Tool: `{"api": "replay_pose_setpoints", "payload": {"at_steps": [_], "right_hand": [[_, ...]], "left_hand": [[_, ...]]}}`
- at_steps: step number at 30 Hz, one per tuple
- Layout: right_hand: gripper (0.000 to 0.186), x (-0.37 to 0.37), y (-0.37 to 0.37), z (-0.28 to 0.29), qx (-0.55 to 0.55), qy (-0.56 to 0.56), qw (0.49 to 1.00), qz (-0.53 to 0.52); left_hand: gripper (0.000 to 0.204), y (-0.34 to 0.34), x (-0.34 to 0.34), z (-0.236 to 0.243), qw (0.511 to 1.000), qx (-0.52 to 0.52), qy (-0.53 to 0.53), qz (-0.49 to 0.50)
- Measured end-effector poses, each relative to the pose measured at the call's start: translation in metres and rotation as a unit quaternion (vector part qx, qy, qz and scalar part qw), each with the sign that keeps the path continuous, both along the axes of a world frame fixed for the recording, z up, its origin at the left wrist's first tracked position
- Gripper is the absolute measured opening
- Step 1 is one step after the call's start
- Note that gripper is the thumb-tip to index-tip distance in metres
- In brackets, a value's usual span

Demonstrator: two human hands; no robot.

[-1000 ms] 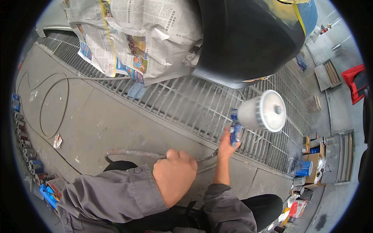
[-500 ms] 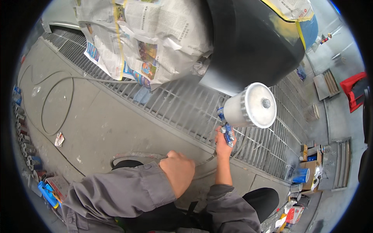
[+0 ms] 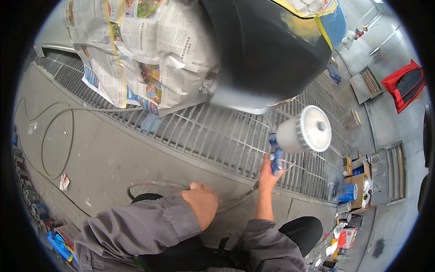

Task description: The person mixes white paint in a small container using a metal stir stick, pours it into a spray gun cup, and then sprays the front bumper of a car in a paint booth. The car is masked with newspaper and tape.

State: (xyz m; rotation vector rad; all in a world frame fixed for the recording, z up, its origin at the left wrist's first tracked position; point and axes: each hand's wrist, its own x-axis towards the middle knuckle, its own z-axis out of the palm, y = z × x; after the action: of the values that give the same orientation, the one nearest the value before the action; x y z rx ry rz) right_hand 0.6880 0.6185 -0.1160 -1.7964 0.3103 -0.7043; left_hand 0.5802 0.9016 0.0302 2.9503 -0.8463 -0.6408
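My right hand (image 3: pixel 268 174) is wrapped round the handle of a spray gun (image 3: pixel 276 158), which has blue metal parts and a large white paint cup (image 3: pixel 302 129) on top. The gun is held in front of the lower edge of a dark car body panel (image 3: pixel 267 50), apart from it. A grey mist hangs between panel and grating. My left hand (image 3: pixel 201 205) is closed low in front of me, round the grey air hose (image 3: pixel 240 196) that runs to the gun. Its fingertips are hidden from view.
Newspaper (image 3: pixel 167 45) fixed with yellow tape covers the car beside the panel. Below lies a metal floor grating (image 3: pixel 199 136). A hose loop (image 3: pixel 72 136) rests on the concrete at left. Cans line the left edge; boxes and a blue can (image 3: pixel 348 192) stand at right.
My right hand with the spray gun has moved right and slightly down, away from the panel's edge. The view has shifted, so the car appears farther left. My left hand keeps its grip.
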Motion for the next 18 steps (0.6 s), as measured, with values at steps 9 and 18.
{"api": "replay_pose_setpoints", "payload": {"at_steps": [9,18], "right_hand": [[0.016,0.01,0.103,0.043,-0.032,0.033,0.974,0.222],[0.021,0.007,0.039,0.064,0.081,0.084,0.987,0.107]], "left_hand": [[0.051,0.008,0.011,-0.012,0.988,0.06,0.088,-0.112],[0.05,-0.001,0.026,-0.02,0.981,0.027,0.164,-0.098]]}}
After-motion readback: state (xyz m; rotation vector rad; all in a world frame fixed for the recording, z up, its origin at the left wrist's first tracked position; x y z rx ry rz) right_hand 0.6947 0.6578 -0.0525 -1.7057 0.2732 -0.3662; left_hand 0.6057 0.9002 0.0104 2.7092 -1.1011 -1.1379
